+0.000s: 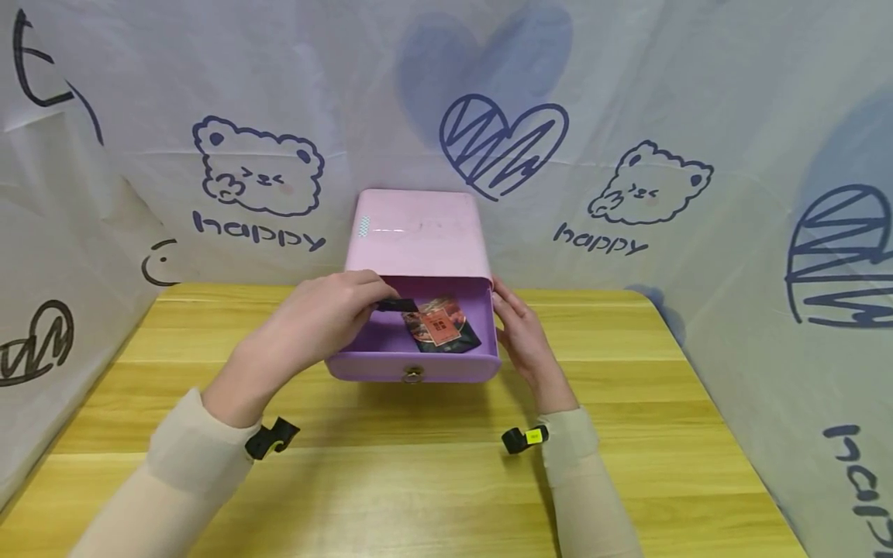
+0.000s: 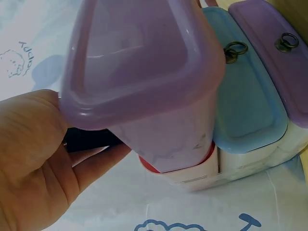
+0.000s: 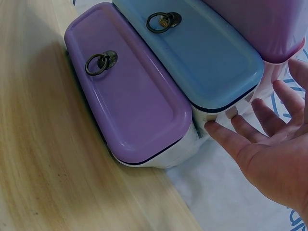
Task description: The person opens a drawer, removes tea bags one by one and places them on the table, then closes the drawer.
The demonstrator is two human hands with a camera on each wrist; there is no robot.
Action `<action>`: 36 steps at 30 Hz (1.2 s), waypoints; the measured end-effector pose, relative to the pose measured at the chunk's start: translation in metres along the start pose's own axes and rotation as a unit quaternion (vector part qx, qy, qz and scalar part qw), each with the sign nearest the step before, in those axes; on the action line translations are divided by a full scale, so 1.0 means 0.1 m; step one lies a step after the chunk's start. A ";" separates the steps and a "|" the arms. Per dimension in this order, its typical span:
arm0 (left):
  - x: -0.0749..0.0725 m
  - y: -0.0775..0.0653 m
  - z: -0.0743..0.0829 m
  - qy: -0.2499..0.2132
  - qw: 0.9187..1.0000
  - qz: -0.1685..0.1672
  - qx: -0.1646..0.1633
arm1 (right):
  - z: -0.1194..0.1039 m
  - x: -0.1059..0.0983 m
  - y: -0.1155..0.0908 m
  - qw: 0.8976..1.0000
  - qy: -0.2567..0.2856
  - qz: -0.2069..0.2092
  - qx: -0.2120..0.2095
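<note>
A small pink-topped drawer unit stands against the back cloth, its purple top drawer pulled out. Inside the drawer lies a dark printed packet with an orange-red label. Over the drawer's left side my left hand pinches a flat black packet. The left wrist view shows this black packet between thumb and fingers, partly behind the drawer. My right hand rests against the unit's right side. Its fingers are spread and fairly straight beside the blue drawer.
Below the pulled-out drawer are a closed blue drawer and a closed purple drawer, each with a ring pull. The unit stands on a wooden table. White cloth walls with drawings rise at the back and sides.
</note>
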State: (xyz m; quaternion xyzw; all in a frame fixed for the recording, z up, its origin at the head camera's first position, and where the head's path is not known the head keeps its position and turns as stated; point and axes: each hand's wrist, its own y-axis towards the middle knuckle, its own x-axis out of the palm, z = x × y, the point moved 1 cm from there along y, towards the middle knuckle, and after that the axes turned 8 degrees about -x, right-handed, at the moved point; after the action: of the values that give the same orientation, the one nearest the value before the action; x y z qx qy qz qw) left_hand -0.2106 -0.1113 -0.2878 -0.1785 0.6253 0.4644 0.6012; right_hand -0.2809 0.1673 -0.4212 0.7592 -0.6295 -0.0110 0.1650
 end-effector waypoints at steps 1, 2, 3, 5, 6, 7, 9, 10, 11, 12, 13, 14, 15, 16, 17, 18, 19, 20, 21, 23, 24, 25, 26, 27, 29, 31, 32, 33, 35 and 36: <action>-0.01 -0.01 0.00 -0.003 1.000 0.011 0.005 | 0.00 0.00 0.00 1.000 0.001 0.000 0.000; -0.01 -0.03 0.00 -0.007 1.000 0.022 0.010 | 0.00 0.00 0.00 1.000 0.003 0.000 0.001; -0.02 -0.05 0.00 -0.011 0.999 0.033 0.015 | 0.00 0.00 0.00 1.000 0.003 0.000 0.002; -0.03 -0.08 0.01 -0.020 0.998 0.056 0.023 | 0.00 0.00 0.00 1.000 0.004 0.000 0.004; -0.03 -0.10 0.01 -0.024 0.997 0.067 0.026 | 0.01 0.00 -0.01 1.000 0.004 0.001 0.005; -0.03 -0.12 0.01 -0.027 0.996 0.078 0.028 | 0.01 0.00 -0.01 1.000 0.006 0.001 0.005; -0.04 -0.16 0.02 -0.033 0.994 0.102 0.033 | 0.01 0.01 -0.01 1.000 0.009 0.003 0.006; -0.04 -0.18 0.03 -0.034 0.992 0.113 0.034 | 0.01 0.01 -0.01 1.000 0.011 0.004 0.007; -0.04 -0.19 0.04 -0.035 0.991 0.124 0.036 | 0.01 0.01 -0.01 1.000 0.014 0.005 0.007; -0.05 -0.21 0.04 -0.037 0.990 0.135 0.037 | 0.02 0.01 -0.01 1.000 0.017 0.005 0.007; -0.05 -0.22 0.05 -0.039 0.988 0.146 0.039 | 0.02 0.02 -0.01 1.000 0.020 0.005 0.006; -0.06 -0.24 0.05 -0.043 0.986 0.158 0.042 | 0.02 0.02 0.00 1.000 0.021 0.005 0.006; -0.06 -0.25 0.06 -0.047 0.984 0.168 0.044 | 0.02 0.02 0.00 1.000 0.021 0.005 0.006; -0.07 -0.26 0.06 -0.048 0.982 0.179 0.047 | 0.02 0.02 0.00 1.000 0.020 0.005 0.007; -0.07 -0.27 0.06 -0.051 0.979 0.191 0.050 | 0.02 0.01 0.00 1.000 0.019 0.005 0.007; -0.08 -0.28 0.06 -0.054 0.976 0.205 0.052 | 0.02 0.01 0.00 1.000 0.018 0.005 0.006; -0.09 -0.29 0.06 -0.054 0.973 0.218 0.054 | 0.02 0.01 0.00 1.000 0.017 0.006 0.006; -0.10 -0.30 0.07 -0.054 0.970 0.231 0.056 | 0.02 0.01 0.00 1.000 0.015 0.007 0.006; -0.10 -0.31 0.07 -0.052 0.967 0.244 0.058 | 0.03 0.00 0.01 1.000 0.013 0.008 0.006; -0.12 -0.33 0.07 -0.047 0.959 0.274 0.064 | 0.03 0.00 0.01 1.000 0.010 0.009 0.006; -0.12 -0.34 0.07 -0.044 0.954 0.288 0.068 | 0.03 0.00 0.01 1.000 0.008 0.010 0.006; -0.13 -0.35 0.08 -0.042 0.950 0.300 0.072 | 0.03 0.00 0.01 1.000 0.006 0.011 0.006; -0.14 -0.35 0.08 -0.041 0.946 0.312 0.077 | 0.02 0.00 0.01 1.000 0.004 0.011 0.007; -0.14 -0.36 0.08 -0.040 0.942 0.324 0.082 | 0.02 -0.01 0.01 1.000 0.004 0.011 0.008; -0.15 -0.38 0.07 -0.037 0.933 0.346 0.088 | 0.02 -0.01 0.01 1.000 0.003 0.010 0.009; -0.14 -0.40 0.05 -0.033 0.927 0.363 0.090 | 0.02 -0.01 0.02 1.000 0.003 0.008 0.008; -0.14 -0.40 0.04 -0.030 0.924 0.371 0.091 | 0.02 -0.01 0.02 1.000 0.004 0.008 0.007; -0.13 -0.41 0.02 -0.028 0.921 0.378 0.091 | 0.02 -0.01 0.02 1.000 0.004 0.006 0.005; -0.11 -0.43 -0.02 -0.021 0.918 0.386 0.088 | 0.02 0.00 0.02 1.000 0.005 0.005 0.003; -0.10 -0.43 -0.04 -0.020 0.916 0.391 0.087 | 0.02 0.00 0.02 1.000 0.006 0.005 0.003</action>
State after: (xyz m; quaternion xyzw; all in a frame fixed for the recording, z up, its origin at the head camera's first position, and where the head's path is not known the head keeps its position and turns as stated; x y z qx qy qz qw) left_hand -0.1771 -0.1398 -0.2955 0.1426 0.6713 0.6094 0.3970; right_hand -0.2832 0.1669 -0.4227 0.7564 -0.6325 -0.0038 0.1669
